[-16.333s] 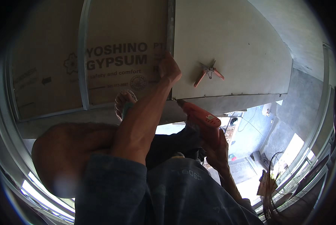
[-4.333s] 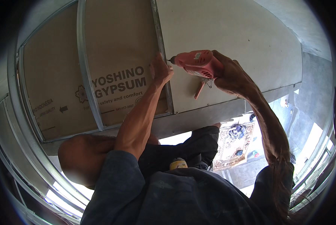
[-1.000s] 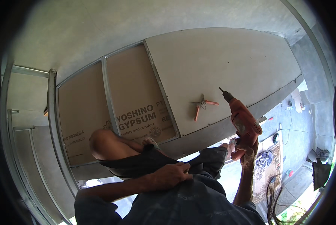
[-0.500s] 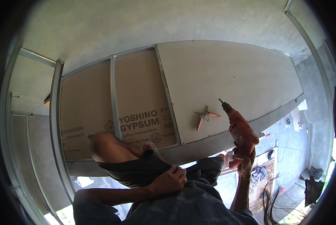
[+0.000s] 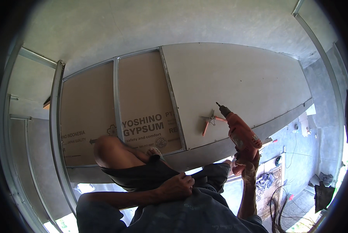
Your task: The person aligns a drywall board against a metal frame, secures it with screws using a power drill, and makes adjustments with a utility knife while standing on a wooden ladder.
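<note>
My right hand (image 5: 248, 167) is wrapped round the handle of a red power drill (image 5: 243, 134). The drill is raised over the pale board (image 5: 228, 70), its thin bit pointing up and left, clear of the surface as far as I can tell. Pliers-like snips with orange handles (image 5: 207, 125) lie spread open on that board, just left of the drill. My left hand (image 5: 177, 185) is closed at my waist, its fingers curled against my dark clothing. Whatever those fingers hold, if anything, is hidden.
Left of the pale board, brown printed gypsum board (image 5: 88, 105) shows between metal studs (image 5: 117, 97). An upright metal frame (image 5: 55, 116) stands at the left. Beyond the ledge at right, far below, lie a floor, a bundled cloth (image 5: 265, 180) and cables. A grey wall (image 5: 174, 21) runs behind.
The drill and my right hand have shifted left, bringing the bit closer to the snips and partly covering one handle. My left hand stays at my waist.
</note>
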Demonstrator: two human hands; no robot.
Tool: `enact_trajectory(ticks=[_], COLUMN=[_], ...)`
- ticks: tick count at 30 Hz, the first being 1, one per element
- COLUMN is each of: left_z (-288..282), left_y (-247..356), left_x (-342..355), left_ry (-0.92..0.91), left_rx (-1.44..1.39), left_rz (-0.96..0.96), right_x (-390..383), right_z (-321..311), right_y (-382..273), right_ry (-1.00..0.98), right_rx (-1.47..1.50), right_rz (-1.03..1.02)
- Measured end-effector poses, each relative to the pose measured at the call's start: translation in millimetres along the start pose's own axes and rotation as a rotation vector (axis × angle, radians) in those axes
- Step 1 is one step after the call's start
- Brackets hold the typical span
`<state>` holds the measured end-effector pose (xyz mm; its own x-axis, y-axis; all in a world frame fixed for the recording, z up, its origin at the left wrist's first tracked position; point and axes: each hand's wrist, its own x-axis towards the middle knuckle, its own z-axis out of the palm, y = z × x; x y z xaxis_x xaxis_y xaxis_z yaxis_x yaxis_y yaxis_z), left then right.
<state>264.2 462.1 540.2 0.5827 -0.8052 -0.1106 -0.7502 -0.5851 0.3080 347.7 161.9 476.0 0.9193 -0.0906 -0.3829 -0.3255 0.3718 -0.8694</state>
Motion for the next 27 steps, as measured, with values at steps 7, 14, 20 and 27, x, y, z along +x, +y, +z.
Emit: enact_trajectory(ticks=[7,14,20,27], left_z=[7.8,-2.3,-4.4,-92.1], left_y=[-7.4,-16.8,-26.9,-93.5], left_x=[-2.1,0.9,-2.3,41.7], left_ry=[-0.05,0.057,0.201,0.411], left_rx=[-0.034,-0.089,-0.528,-0.855], left_rz=[0.097,0.169,0.126,-0.746], right_x=[-1.6,-2.4,-2.5,-11.7], right_z=[9.0,9.6,-6.7,18.1], right_y=[-3.8,-1.8,9.3,-17.3], right_ry=[-0.017,-0.013,-0.042,-0.036], right_rx=[-0.015,0.013,0.007,0.082], right_rz=[-0.005,-0.015,-0.018,0.039])
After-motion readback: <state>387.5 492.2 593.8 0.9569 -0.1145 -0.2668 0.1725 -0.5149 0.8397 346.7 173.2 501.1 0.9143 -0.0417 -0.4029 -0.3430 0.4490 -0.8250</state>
